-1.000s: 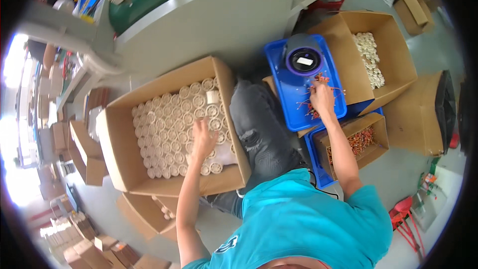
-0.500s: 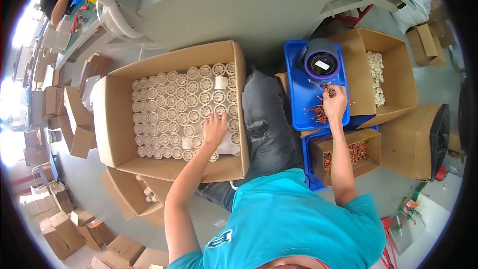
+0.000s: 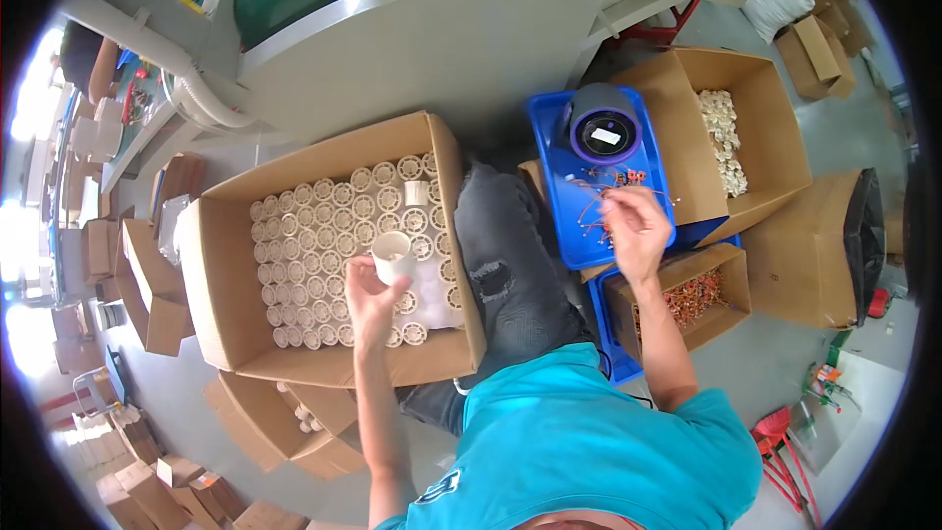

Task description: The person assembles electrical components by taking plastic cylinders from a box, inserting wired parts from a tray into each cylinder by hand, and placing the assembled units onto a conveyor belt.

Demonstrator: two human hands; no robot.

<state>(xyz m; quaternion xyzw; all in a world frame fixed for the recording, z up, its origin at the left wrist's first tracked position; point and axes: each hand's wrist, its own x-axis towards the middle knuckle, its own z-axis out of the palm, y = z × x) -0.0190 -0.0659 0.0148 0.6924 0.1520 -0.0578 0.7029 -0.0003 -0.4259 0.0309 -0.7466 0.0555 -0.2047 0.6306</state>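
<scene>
- While my left hand pinches a white cup above the carton, my right hand curls over the blue tray.
- The device's white label is illegible.
- I cannot tell whether that hand pinches red wires.

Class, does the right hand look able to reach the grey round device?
Likely yes: the right hand is over the blue tray holding the grey round device, with only small wired parts between them.

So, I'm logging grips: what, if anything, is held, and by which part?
The left hand holds a white cylinder by its outer side; whether the right hand holds anything can't be told.
</scene>
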